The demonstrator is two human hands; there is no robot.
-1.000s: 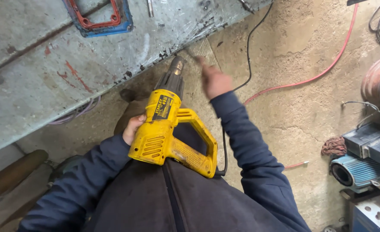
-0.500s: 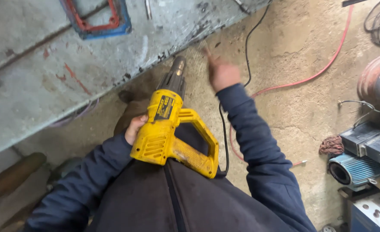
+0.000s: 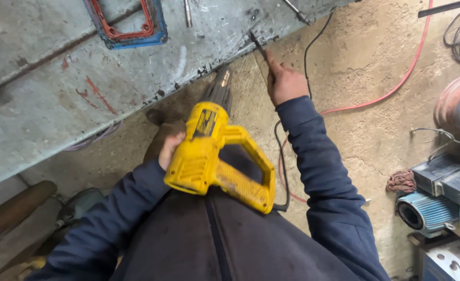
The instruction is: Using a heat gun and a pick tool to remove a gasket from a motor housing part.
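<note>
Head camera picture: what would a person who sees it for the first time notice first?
First the big yellow power tool, in the middle of the picture against the dark jacket, with the left hand on its body. Next the right hand, stretched up to a thin dark rod at the edge of the worn grey metal table. A red hose curves over the concrete floor on the right.

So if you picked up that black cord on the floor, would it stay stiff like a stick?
Probably not. The black cord curves loosely across the floor, so it likely flops. It joins the yellow drill, so it may tug.
</note>
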